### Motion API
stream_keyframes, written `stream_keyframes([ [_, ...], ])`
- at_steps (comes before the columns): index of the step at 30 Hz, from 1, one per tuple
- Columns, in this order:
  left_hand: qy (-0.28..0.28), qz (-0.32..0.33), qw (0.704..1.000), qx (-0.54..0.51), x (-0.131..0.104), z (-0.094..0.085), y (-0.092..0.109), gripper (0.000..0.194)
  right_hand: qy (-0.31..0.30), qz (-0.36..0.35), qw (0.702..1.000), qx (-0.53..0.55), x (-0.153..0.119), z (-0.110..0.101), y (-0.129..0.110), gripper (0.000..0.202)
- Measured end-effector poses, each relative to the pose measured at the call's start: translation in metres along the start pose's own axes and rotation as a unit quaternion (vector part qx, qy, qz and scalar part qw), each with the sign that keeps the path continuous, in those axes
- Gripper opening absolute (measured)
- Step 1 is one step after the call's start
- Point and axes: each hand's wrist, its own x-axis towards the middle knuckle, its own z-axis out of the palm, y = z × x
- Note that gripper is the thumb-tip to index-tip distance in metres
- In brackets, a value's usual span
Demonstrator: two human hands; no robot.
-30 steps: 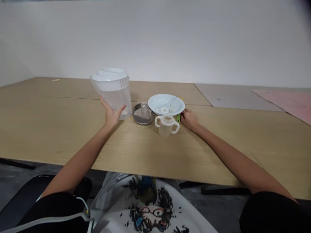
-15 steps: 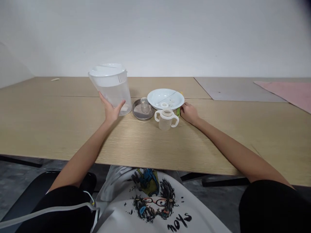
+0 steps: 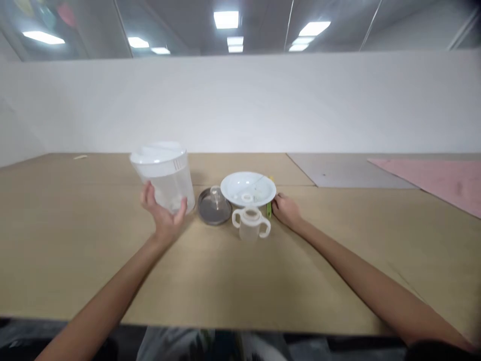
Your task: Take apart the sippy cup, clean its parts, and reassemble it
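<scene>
My left hand [image 3: 165,215] is at the near side of a clear plastic pitcher [image 3: 171,185] with a white lid. Its thumb and fingers are spread apart, in front of the pitcher wall. My right hand [image 3: 286,210] rests on the table, fingers curled at the right rim of a white plate [image 3: 229,188]. What is inside those fingers is hidden. Beside them a green handle [image 3: 269,209] sticks out from the plate's edge. On the plate lies a small white ring [image 3: 247,198]. In front stands a translucent two-handled cup [image 3: 249,228] without a lid.
A round metal tray [image 3: 214,216] holds a small clear dome-shaped cap [image 3: 215,195], between pitcher and plate. Grey [image 3: 338,173] and pink mats [image 3: 443,178] cover the table's back right. A small pale strip [image 3: 80,157] lies far left. A white wall closes off the back.
My view has tilted up, so everything sits lower in the picture and ceiling lights show above the wall. The left fingers look more curled; the right hand stays by the plate.
</scene>
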Motion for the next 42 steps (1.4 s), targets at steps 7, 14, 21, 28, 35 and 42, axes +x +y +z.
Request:
stream_keyframes([
  [7, -0.258, 0.275, 0.925, -0.042, 0.010, 0.048, 0.063, 0.031, -0.021, -0.015, 0.999, 0.031, -0.003, 0.004, 0.005, 0.037],
  [14, -0.519, 0.141, 0.843, 0.011, 0.038, 0.141, 0.097, 0.038, -0.024, 0.039, 0.998, 0.053, 0.000, 0.008, 0.007, 0.028],
  [21, -0.598, 0.132, 0.790, 0.036, 0.037, 0.171, 0.101, 0.042, 0.033, 0.119, 0.985, 0.124, 0.010, 0.014, 0.019, 0.034],
  [28, -0.551, 0.116, 0.824, 0.056, 0.034, 0.164, 0.104, 0.039, 0.110, 0.179, 0.950, 0.230, 0.013, 0.022, 0.028, 0.033],
  [35, -0.430, 0.128, 0.893, 0.038, 0.052, 0.144, 0.118, 0.014, 0.213, 0.171, 0.923, 0.270, 0.002, 0.016, 0.019, 0.033],
  [42, -0.360, 0.096, 0.924, -0.083, 0.075, 0.111, 0.133, 0.015, 0.173, -0.019, 0.959, 0.226, -0.008, 0.011, 0.002, 0.036],
])
